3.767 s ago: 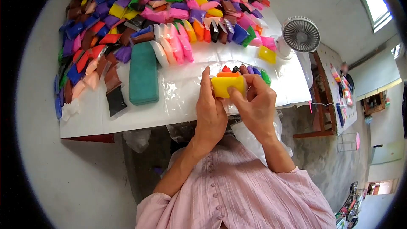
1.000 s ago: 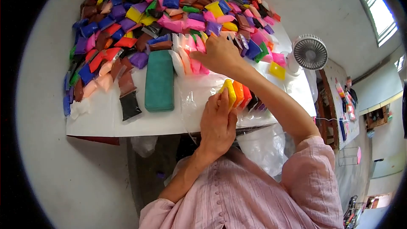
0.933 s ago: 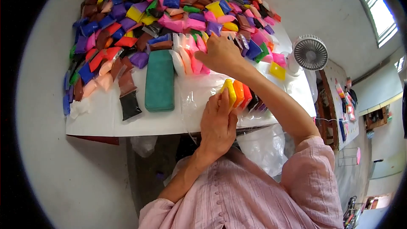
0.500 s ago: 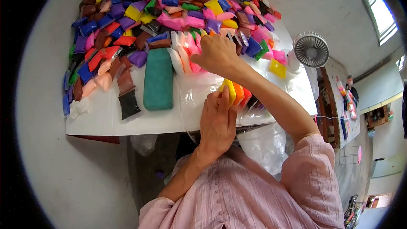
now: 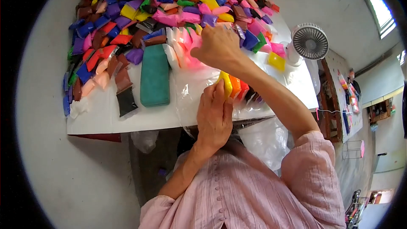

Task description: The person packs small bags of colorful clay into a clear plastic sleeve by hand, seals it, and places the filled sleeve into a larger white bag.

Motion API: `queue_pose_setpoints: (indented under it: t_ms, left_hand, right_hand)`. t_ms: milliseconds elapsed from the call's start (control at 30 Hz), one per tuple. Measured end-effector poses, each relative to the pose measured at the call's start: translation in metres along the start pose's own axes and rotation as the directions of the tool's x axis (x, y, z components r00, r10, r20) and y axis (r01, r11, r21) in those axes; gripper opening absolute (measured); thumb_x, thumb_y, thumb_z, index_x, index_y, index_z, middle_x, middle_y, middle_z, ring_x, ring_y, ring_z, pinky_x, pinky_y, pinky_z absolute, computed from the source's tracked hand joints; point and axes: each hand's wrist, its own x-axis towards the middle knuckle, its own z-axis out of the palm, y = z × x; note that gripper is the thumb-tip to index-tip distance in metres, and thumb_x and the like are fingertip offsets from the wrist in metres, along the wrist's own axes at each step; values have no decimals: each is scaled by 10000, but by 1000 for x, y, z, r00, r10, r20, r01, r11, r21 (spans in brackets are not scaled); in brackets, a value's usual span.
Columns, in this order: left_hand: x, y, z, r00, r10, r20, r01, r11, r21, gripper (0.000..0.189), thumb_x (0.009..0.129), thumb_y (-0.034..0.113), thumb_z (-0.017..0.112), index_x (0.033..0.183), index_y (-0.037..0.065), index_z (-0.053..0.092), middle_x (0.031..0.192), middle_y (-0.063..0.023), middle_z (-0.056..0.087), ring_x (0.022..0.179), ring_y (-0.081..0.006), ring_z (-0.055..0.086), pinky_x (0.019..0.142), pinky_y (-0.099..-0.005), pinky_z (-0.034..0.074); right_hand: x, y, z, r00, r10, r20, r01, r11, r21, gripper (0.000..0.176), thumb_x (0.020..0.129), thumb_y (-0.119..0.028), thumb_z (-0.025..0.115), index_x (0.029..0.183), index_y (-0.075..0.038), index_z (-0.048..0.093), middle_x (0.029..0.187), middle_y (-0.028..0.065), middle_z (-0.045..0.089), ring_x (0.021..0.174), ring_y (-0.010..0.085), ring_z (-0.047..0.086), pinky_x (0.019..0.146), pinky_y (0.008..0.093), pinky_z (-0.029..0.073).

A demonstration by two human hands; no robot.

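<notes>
My left hand (image 5: 214, 114) rests upright against a yellow packet (image 5: 226, 82), the near end of a row of coloured clay packets (image 5: 241, 90) standing inside a clear plastic bag (image 5: 190, 93) at the table's front edge. It holds that row together. My right hand (image 5: 218, 46) reaches over the row to the foot of a big pile of coloured packets (image 5: 127, 12). It lies on a line of upright pink and white packets (image 5: 180, 48). Its fingertips are hidden among the packets, so I cannot tell whether they grip one.
The white table (image 5: 106, 118) also carries a long teal block (image 5: 154, 76), a black packet (image 5: 126, 101) and a loose yellow packet (image 5: 276, 60). A small white fan (image 5: 309, 40) stands at the right corner. Clear bags (image 5: 263, 138) hang below the table edge.
My right hand left the yellow packet, reached out to the pile, and over the last second drew slightly nearer along the pink packets. My left hand stays on the row.
</notes>
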Motion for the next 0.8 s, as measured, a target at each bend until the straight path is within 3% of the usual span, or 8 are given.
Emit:
queue_pose_setpoints:
  t_ms: [167,267,400,467,500,567,633,800]
  left_hand:
    - [1,3,-2,1000,-20,13,20,1000,-2,467,989,124,453,1420,-37,374,1261,-238,503,1160,-399,505,1011,-439,393]
    - [-2,2,0,999,-43,-20,41,997,-64,509,950,74,476,1422,-53,336,1228,-257,509,1117,-419,505,967,-469,404]
    - [-3,-3,-5,989,-120,89,133,976,-172,465,938,18,430,1394,-51,375,1343,-282,467,1202,-444,481,1031,-472,385]
    - [-6,-16,4,999,-33,27,38,965,-260,445,932,-1,412,1374,-48,407,1403,-289,435,1245,-448,469,1062,-471,373]
    - [-5,-18,2,999,43,29,-34,969,-246,418,931,-25,382,1344,-44,447,1443,-298,402,1273,-454,461,1091,-472,355]
    - [-5,-12,0,996,-94,8,89,911,-402,459,962,-11,410,1418,-24,364,1385,-199,465,1247,-316,487,1072,-398,374]
    - [-1,-2,-8,984,-174,26,165,865,-475,500,965,-21,411,1456,-16,318,1317,-184,524,1200,-285,534,1032,-372,410]
    - [0,1,-10,970,-237,-62,181,865,-467,590,922,-77,376,1493,-3,245,1153,-212,616,1057,-305,632,898,-361,493]
  right_hand:
    - [-26,-5,-50,992,89,-95,-87,996,23,354,719,-321,697,756,29,657,741,174,661,698,331,653,654,406,513]
    - [-63,-4,-77,966,69,-248,-9,972,235,275,751,-235,734,803,25,662,682,91,642,597,169,589,563,304,467]
    - [-119,-6,-67,971,185,-148,-54,780,623,210,825,-86,736,977,37,659,761,-48,613,595,-29,434,495,165,352]
    - [-136,-9,-57,961,277,-15,-189,693,695,288,738,-187,749,887,43,660,677,95,627,549,139,539,521,293,444]
    - [-140,-9,-49,952,304,-12,-200,655,729,282,744,-184,755,885,42,662,661,74,604,552,112,508,518,270,430]
    - [-141,-8,-42,933,360,8,-238,599,764,272,757,-183,749,884,41,662,648,64,600,546,98,498,513,262,421]
    - [-141,-6,-32,925,380,-9,-223,563,796,262,770,-182,744,883,40,662,633,56,596,537,88,491,508,257,415]
    - [-142,-6,-24,920,391,12,-257,583,771,240,786,-175,738,869,37,661,616,62,596,523,79,490,507,256,416]
